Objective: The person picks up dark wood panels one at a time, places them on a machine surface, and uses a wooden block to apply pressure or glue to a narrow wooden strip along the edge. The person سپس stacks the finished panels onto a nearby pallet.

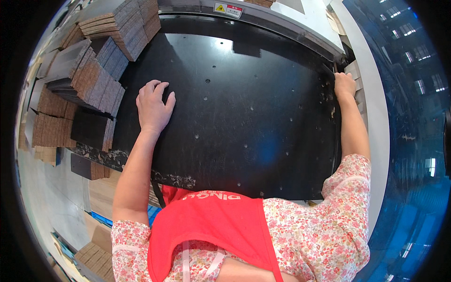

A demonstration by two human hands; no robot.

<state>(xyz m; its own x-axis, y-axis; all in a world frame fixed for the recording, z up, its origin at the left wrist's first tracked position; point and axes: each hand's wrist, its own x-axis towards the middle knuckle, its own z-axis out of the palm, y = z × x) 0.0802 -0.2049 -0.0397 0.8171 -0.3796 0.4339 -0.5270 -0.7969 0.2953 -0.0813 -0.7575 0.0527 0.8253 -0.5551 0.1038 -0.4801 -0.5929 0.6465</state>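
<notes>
My left hand rests on the black tabletop, its thumb apart from the slightly bent fingers, and holds nothing. Close to it on the left are stacks of dark-faced boards with brown, rough edges. My right hand is closed at the far right corner of the tabletop, next to a pale ribbed strip. Its fingers curl inward, and what they grip, if anything, is hidden. The black surface has small holes and scuffs, with chipped patches along its near and right edges.
A machine frame with a yellow and red warning label borders the far side. A white curved edge runs down the right. More board stacks stand low on the left, near a blue crate edge. My red apron meets the near edge.
</notes>
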